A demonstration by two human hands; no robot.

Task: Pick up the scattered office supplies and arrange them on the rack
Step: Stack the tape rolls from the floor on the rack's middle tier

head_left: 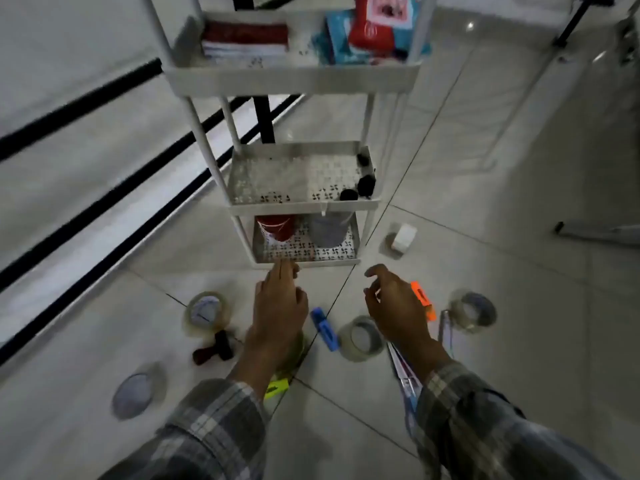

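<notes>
The blue marker (325, 329) lies on the floor (519, 341) in front of the rack (277, 205), in the gap between the two hands. Its long axis runs from the rack back toward the person. It is a little closer to the left hand (280, 306) than to the right hand (394, 306). An orange marker (423, 299) lies just at the right hand's outer side, partly hidden by it and angled much the same way. A tape roll (362, 337) rests beside the blue marker, under the right wrist.

The right hand hovers with its fingers loosely curled and apart, holding nothing. The left hand is empty too, fingers straight and together, tips at the front lip of the rack's bottom shelf; whether they touch it cannot be told. Either marker probably wants a pinch across its narrow width.
</notes>
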